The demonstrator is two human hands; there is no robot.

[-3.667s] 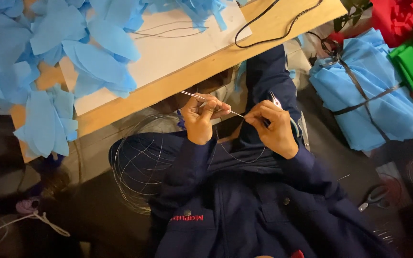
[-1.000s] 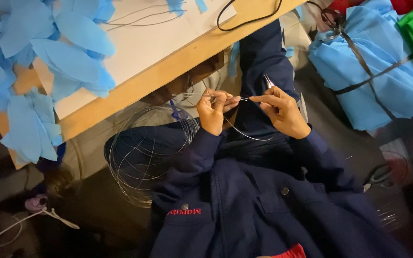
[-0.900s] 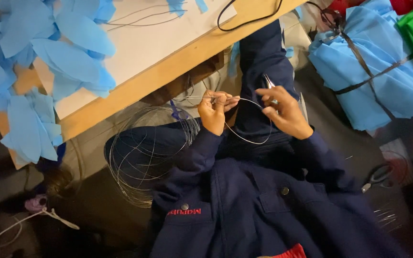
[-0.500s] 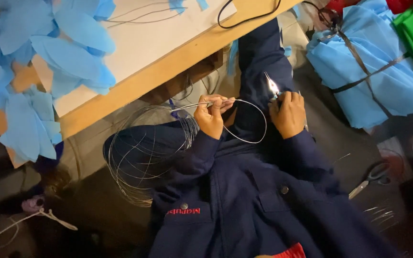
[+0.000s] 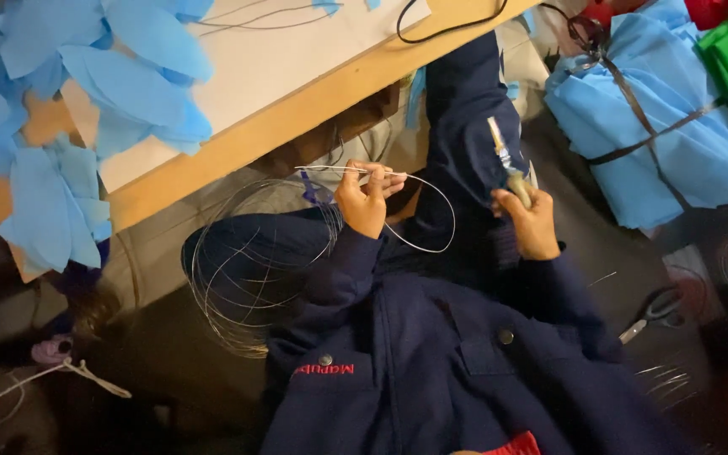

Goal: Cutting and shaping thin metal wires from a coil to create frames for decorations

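Head view, left hand: I see my left hand (image 5: 364, 200) pinching a thin wire (image 5: 421, 244), which bows out in a loop toward my right.
Head view, right hand: my right hand (image 5: 531, 221) is clenched round a small tool (image 5: 505, 164), its tip pointing up.
Wire coil: a coil (image 5: 250, 263) hangs over my left sleeve, below the tabletop (image 5: 297, 109) edge.
Around: blue paper (image 5: 69, 101) lies on the tabletop; a blue bundle (image 5: 650, 126) and scissors (image 5: 652, 312) sit at right.
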